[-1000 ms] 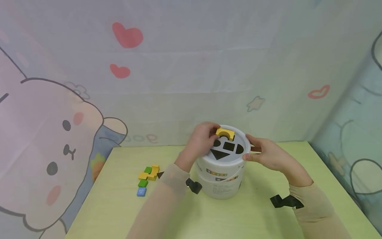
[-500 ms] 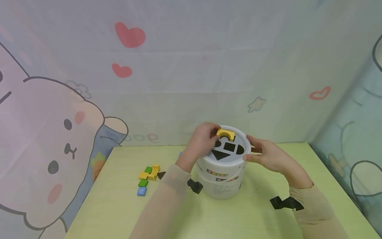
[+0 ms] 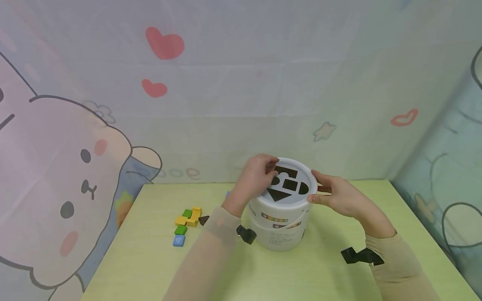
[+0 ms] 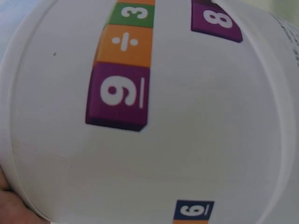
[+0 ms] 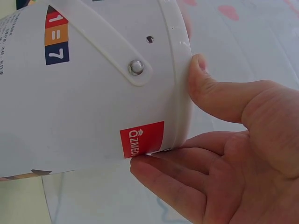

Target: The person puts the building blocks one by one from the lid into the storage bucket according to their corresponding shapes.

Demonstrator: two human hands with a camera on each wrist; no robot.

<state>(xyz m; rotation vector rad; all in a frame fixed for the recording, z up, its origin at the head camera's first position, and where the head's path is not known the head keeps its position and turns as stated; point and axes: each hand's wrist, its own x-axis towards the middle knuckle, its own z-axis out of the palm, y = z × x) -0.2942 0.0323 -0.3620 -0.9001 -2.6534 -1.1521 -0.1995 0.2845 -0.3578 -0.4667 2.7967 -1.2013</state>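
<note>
The left hand (image 3: 256,175) reaches over the left rim of the white bucket (image 3: 278,238), its fingers bent loosely, thumb and forefinger apart with nothing visible between them; its other fingers are hidden. The right hand (image 3: 344,196) grips the bucket's opposite rim, thumb at the edge of the lid (image 3: 306,177) and fingers against the wall. The bucket thus stands between the two hands, upright, its lid level with both.

Only the head view shows the slots in the lid: a bridge-shaped slot just beside the left fingertips, and round, square, triangular and round-ended slots between the hands. The right wrist view alone shows the rivet (image 5: 136,67) of the white carrying handle (image 5: 105,42) and a red label (image 5: 142,140) just beside the right fingers. The left wrist view brings up a printed division sign (image 4: 124,42) on the wall, with a sliver of the left hand at the corner.

Left of the left forearm, on the counter (image 3: 320,271), lie yellow blocks (image 3: 193,216), two green blocks (image 3: 181,230), a blue block (image 3: 179,241) and, just beside the sleeve, a dark triangular piece (image 3: 203,220). Beyond both hands hangs a pale backdrop (image 3: 244,92) with hearts.
</note>
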